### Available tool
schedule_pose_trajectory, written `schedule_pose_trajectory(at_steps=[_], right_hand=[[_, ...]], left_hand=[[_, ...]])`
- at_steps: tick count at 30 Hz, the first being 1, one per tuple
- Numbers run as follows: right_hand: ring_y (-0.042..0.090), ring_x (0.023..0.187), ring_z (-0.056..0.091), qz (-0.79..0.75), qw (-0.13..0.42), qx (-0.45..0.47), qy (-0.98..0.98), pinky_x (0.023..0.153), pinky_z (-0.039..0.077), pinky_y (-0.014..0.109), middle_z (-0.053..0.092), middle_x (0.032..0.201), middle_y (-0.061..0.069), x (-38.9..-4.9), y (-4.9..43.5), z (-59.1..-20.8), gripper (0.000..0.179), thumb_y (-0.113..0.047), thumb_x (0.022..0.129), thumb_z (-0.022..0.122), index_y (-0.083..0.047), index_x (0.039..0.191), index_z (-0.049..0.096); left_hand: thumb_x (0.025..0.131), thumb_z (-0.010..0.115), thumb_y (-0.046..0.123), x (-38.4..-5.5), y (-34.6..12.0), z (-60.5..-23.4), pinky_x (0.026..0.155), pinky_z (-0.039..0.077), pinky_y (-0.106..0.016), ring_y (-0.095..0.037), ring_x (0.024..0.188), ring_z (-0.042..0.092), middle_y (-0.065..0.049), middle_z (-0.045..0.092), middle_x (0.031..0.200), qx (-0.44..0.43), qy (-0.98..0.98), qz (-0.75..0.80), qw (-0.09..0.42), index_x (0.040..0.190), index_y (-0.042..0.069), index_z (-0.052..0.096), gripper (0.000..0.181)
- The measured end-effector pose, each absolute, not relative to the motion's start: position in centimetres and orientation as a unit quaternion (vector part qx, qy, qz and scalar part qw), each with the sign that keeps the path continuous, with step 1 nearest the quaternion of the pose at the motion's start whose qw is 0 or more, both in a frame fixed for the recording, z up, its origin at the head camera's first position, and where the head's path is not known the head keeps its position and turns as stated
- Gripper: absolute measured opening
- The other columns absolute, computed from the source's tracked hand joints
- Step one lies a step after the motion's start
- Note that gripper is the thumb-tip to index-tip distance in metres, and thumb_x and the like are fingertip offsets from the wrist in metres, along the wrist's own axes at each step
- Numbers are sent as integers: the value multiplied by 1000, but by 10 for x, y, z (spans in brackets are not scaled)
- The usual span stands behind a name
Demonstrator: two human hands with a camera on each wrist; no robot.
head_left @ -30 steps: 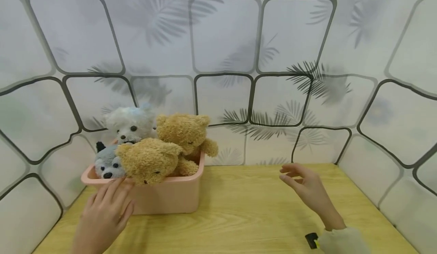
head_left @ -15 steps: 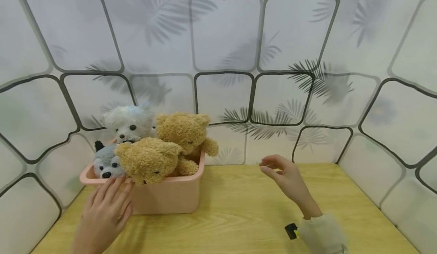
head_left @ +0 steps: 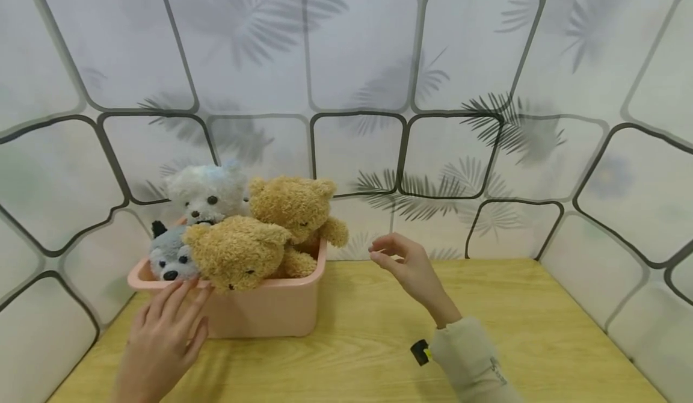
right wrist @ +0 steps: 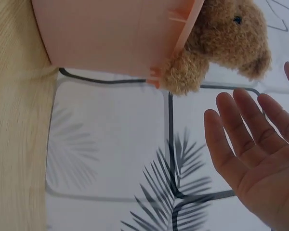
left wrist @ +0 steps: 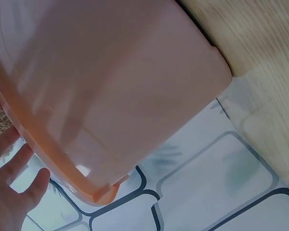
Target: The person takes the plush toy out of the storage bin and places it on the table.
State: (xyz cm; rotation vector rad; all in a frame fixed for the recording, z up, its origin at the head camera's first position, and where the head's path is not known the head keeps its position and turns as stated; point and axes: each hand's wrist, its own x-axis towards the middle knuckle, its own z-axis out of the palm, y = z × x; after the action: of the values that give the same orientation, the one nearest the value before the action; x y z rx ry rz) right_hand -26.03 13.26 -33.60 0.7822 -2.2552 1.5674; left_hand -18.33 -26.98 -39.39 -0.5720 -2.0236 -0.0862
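A pink plastic bin [head_left: 260, 313] on the left of the table holds several plush toys. In front lie a grey husky plush [head_left: 172, 255] and a tan teddy bear [head_left: 238, 252]; behind them sit a white plush dog [head_left: 208, 192] and a second tan teddy bear [head_left: 292, 207], whose arm hangs over the right rim. My left hand [head_left: 162, 337] rests its fingertips on the bin's front rim, fingers extended. My right hand [head_left: 408, 270] hovers right of the bin, holding nothing, its fingers loosely bent. The right wrist view shows that hand [right wrist: 265, 154] apart from the bear's paw [right wrist: 185, 72].
The bin stands on a wood-grain table [head_left: 487, 331]. Patterned cloth walls [head_left: 357, 78] enclose the back and both sides. A small black tag [head_left: 420, 352] is by the right sleeve [head_left: 468, 355].
My right hand has moved left and slightly up, closer to the bin. The left hand stays at the front rim, and the toys keep their places.
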Motion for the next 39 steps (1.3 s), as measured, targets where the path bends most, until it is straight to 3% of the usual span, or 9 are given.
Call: schedule_pose_trajectory(at_steps=[4,14,17,21,29,39], right_hand=[[30,97,66,561,125,293,-764,78,58,34,69,111,18,-266,120,-334,19,-6,97,64,3,114,66],[30,107,63,575,99,296,-757,88,53,43,65,117,24,-268,97,-326,26,-8,98,64,6,120,63],[32,110,62,580,88,296,-753,91,53,47,65,118,22,-268,88,-323,28,-8,98,64,6,121,63],[32,113,62,577,75,303,-754,94,52,49,65,120,19,-268,77,-320,28,-11,99,64,4,123,63],[30,114,63,579,55,327,-745,95,52,47,64,127,18,-268,63,-313,33,-14,99,64,1,128,61],[33,125,56,586,-8,353,-729,107,45,49,56,137,18,-270,47,-310,44,-14,99,64,2,138,53]], left_hand=[[106,29,43,-184,-268,-395,72,47,-64,-49,109,57,-23,63,125,-232,-830,-37,505,120,2,70,60],[104,32,39,-186,-258,-396,74,47,-68,-50,113,55,-20,66,122,-223,-835,-59,500,116,2,70,54],[103,37,36,-189,-257,-399,98,46,-58,-51,110,56,-23,66,121,-236,-821,-83,513,112,-2,70,51],[100,43,31,-195,-255,-404,119,27,-37,-53,107,57,-25,67,119,-251,-794,-117,542,107,-5,71,47],[98,44,30,-198,-253,-408,119,26,-35,-53,109,56,-25,67,118,-239,-790,-125,551,106,-4,72,45],[97,44,29,-197,-251,-409,118,30,-44,-51,109,57,-27,67,117,-236,-787,-129,555,106,-6,71,44]])
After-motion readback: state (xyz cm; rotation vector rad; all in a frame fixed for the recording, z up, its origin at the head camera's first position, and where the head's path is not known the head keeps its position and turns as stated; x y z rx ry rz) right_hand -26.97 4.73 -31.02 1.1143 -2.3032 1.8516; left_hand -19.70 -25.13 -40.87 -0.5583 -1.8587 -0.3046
